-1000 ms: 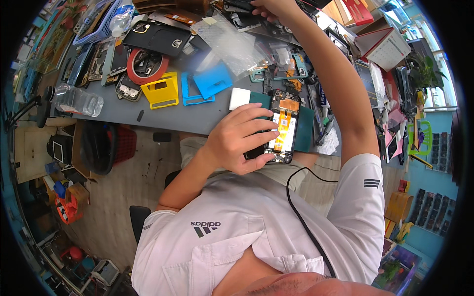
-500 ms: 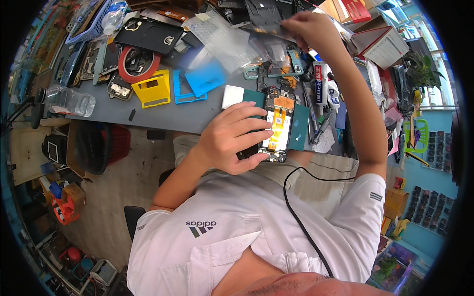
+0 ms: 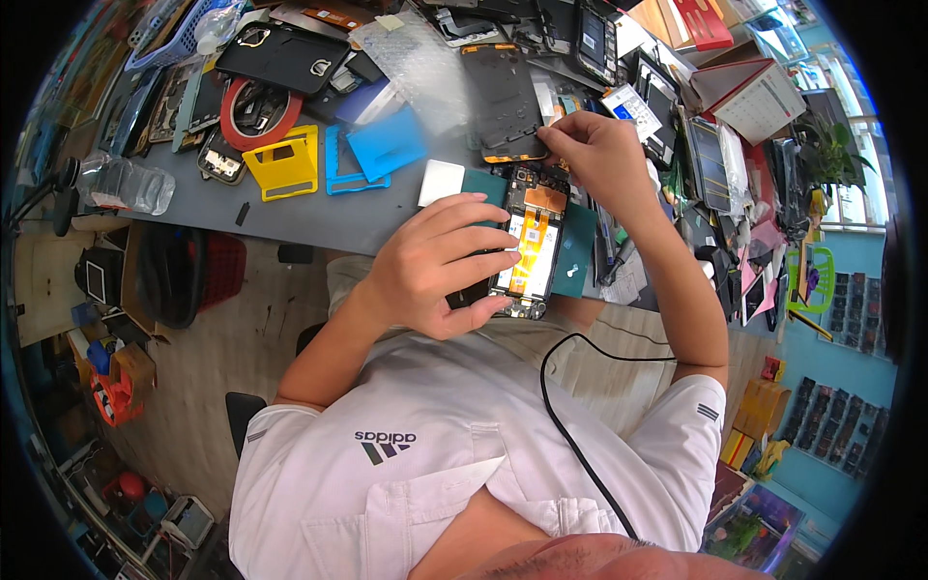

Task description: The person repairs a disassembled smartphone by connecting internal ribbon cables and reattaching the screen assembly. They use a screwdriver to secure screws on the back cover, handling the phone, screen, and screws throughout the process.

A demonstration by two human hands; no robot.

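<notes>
The grey tabletop (image 3: 300, 215) carries a yellow stand (image 3: 287, 166), a blue frame (image 3: 333, 162), a white block (image 3: 442, 184) and a clear bottle (image 3: 145, 186) on its side; a small black strip (image 3: 243, 214) lies near the front edge, and a green mat (image 3: 577, 246) sits under an open phone (image 3: 531, 253)

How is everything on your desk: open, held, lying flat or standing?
Phone: open, insides showing
Black panel: held at one end
Left hand: spread over the phone
Right hand: pinching the panel
Red tape roll: lying flat
Desk calendar: standing
</notes>
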